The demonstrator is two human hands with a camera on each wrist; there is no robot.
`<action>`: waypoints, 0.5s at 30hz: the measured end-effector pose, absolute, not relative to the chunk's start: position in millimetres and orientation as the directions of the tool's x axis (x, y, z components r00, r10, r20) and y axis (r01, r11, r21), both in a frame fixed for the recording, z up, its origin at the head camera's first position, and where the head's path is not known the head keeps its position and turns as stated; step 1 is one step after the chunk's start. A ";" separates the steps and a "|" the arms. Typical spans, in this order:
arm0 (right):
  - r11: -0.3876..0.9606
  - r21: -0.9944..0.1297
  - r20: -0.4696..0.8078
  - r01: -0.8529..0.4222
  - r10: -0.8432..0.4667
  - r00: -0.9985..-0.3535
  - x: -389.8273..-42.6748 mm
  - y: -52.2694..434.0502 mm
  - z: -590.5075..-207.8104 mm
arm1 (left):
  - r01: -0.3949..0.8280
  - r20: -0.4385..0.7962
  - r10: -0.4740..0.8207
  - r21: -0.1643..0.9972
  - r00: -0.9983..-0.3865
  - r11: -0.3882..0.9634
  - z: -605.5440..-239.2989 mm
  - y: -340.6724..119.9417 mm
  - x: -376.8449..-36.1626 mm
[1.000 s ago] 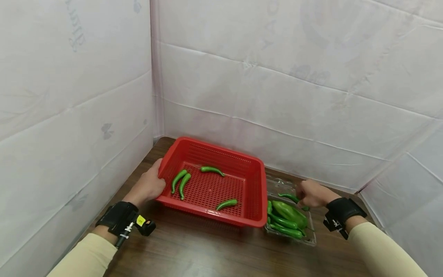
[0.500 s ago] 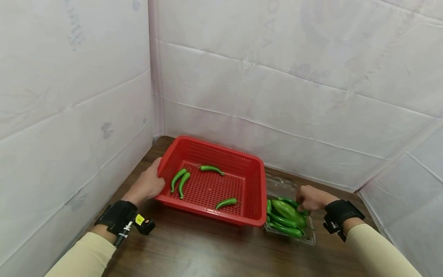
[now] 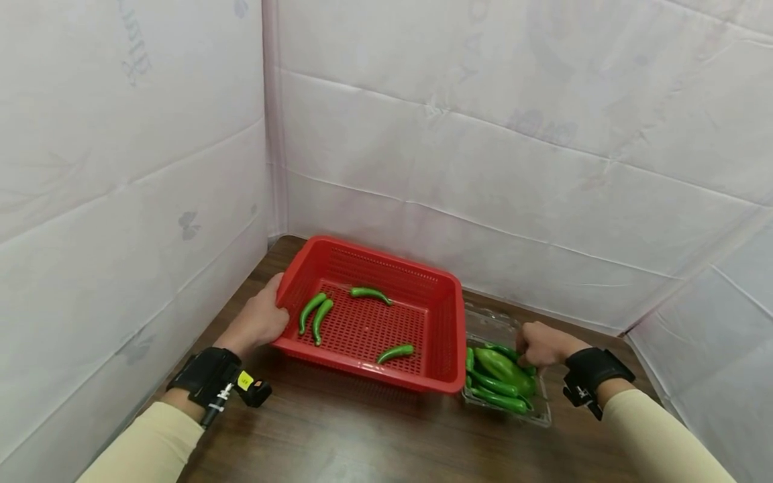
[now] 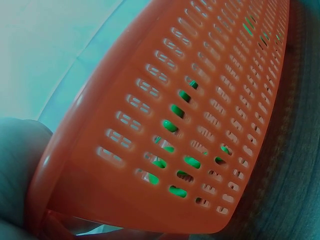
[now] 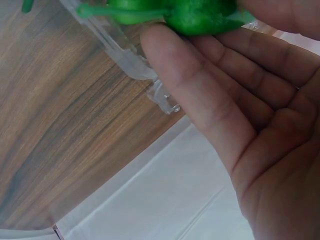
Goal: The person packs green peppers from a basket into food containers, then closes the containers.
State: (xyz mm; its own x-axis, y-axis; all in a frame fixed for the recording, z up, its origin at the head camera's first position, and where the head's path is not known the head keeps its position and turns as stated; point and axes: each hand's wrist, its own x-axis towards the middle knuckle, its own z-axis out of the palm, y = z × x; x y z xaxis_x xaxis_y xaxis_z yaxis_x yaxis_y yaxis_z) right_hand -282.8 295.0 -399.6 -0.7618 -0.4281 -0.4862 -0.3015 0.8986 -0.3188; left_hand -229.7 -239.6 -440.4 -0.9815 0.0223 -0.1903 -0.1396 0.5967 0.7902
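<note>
My left hand point(image 3: 261, 320) grips the left rim of a red perforated plastic basket point(image 3: 443, 329). Several slim green chili peppers point(image 3: 395, 354) lie spread over its floor. The left wrist view shows the basket's slotted outer wall point(image 4: 125, 195), with green showing through the holes. Right of the basket is a clear plastic container point(image 3: 492, 325) holding a larger pale-green pepper point(image 3: 502, 367) and several chilies point(image 3: 501, 402). There my right hand point(image 3: 543, 345) pinches a green chili pepper point(image 5: 200, 15) between thumb and fingers; the fingers partly hide it.
A brown wood-grain tabletop point(image 3: 362, 436) lies under everything. White sheeting covers the left wall point(image 3: 151, 201) and the back wall point(image 3: 483, 168), close behind the basket and container. In the head view, the basket's right end overlaps the container's left side.
My right hand, with the chili, has moved slightly down into the container over the first half second, and has stayed there since. The left hand and basket have hardly moved.
</note>
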 end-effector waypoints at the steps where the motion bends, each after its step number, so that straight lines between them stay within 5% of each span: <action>1: 0.897 -0.313 -0.480 -0.314 -0.434 -0.762 -283.1 294.6 -398.9 | -0.137 -0.186 0.021 0.789 -0.982 0.599 -440.3 -239.8 -230.1; 15: 0.834 -0.323 -0.369 -0.448 -0.547 -0.751 -284.4 293.5 -403.7 | -0.143 -0.188 0.015 0.795 -0.982 0.589 -441.6 -239.2 -229.2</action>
State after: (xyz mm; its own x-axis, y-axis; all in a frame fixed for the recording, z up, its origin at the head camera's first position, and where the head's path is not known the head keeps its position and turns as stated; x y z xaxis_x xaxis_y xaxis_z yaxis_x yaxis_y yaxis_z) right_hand -284.4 293.5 -403.7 -0.7514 -0.5469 -0.3691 -0.4481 0.8336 -0.3230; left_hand -229.2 -239.2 -441.6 -0.9820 0.0155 -0.1882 -0.1431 0.5892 0.7952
